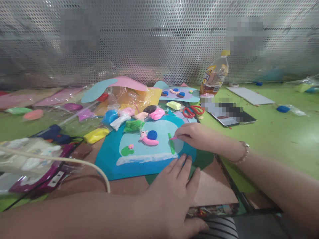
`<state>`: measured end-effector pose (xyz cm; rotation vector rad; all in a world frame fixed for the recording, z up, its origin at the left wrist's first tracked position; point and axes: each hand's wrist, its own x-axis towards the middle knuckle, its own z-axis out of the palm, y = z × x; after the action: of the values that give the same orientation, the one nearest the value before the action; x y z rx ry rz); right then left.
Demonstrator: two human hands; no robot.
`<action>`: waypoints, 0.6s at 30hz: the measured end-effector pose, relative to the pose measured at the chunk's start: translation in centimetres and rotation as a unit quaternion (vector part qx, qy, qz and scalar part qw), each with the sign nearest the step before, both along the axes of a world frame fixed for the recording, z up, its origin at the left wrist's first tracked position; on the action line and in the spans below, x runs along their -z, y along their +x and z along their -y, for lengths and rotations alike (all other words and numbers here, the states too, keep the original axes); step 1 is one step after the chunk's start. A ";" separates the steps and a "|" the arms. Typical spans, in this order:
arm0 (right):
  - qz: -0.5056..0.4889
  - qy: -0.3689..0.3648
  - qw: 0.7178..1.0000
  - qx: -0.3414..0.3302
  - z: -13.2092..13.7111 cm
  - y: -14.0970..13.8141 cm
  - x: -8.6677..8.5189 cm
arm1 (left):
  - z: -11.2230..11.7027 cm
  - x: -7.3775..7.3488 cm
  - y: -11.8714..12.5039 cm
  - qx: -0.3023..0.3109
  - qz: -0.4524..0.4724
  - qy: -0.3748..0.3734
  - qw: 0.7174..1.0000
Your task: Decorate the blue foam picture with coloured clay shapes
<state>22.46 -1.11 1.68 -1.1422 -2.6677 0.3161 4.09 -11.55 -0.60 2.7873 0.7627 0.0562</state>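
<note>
My left hand (pixel 174 186) lies open, with its fingertips on the lower right of a blue paper sheet (pixel 107 166) and its thumb pointing right. Above it, my right hand (pixel 196 135) is closed in a pinch on a small pink clay piece (pixel 172 138). That piece meets a thin green clay strip (pixel 171 146) on the pale blue panel (pixel 163 127). Left of the strip is a pink clay snail (pixel 149 141) with a blue shell (pixel 152 134). A green clay leaf (pixel 127 151) carries a small pink flower (pixel 131 146). White clay (pixel 144 158) runs along the panel's lower edge.
Bagged clay in several colours, including a green pack (pixel 134 126) and a yellow one (pixel 96 135), lies behind and left. Red scissors (pixel 193 111), a tilted bottle (pixel 214 76) and a tablet-like device (pixel 228 113) are farther back. A cable (pixel 82 161) crosses the left side.
</note>
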 end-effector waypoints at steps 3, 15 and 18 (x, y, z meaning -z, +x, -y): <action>0.007 0.006 1.000 0.005 0.0 0.0 0.1 | -0.1 -0.1 0.0 0.002 -0.004 -0.003 1.000; -0.009 0.003 1.000 0.004 0.1 -0.1 0.0 | 0.0 -0.1 0.0 0.000 -0.001 -0.006 1.000; -0.012 0.005 1.000 0.002 0.0 0.0 0.0 | 0.0 -0.2 0.1 0.001 -0.004 -0.005 1.000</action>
<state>22.41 -1.15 1.64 -1.1340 -2.6422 0.3138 4.18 -11.54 -0.45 2.7808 0.7615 0.0403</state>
